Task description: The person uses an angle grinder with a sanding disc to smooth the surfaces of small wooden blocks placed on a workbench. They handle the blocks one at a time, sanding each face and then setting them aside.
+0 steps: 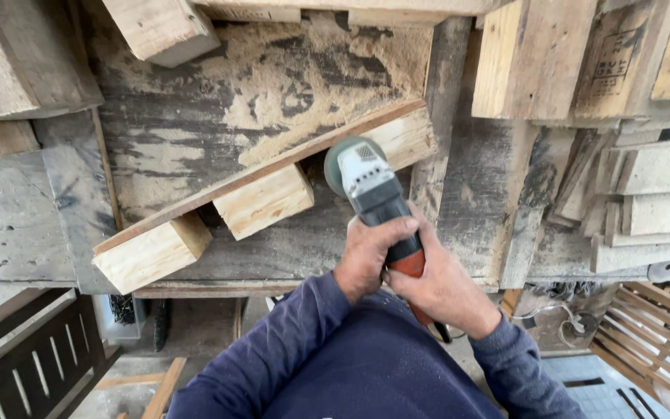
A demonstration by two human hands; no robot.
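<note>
Sawdust covers the old wood bench (195, 132). Both hands, left (367, 256) and right (443, 287), wrap their fingers tight around a sander (374, 194). Its disc touches a plank (273, 167) with 3 blocks.

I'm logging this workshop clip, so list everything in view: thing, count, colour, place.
Angle grinder: one, grey and black with orange rear, centre, disc by the pallet piece.
Pallet piece: one, pale wood, a thin board with three blocks, lying diagonally on the workbench.
Workbench: one, dark weathered wood, dusted with sawdust.
Wood offcuts: many, pale and grey, stacked at right.
Slatted panel: one, reddish wood, lower right.
Left hand: one, grips the grinder body.
Right hand: one, grips the grinder's rear.
</note>
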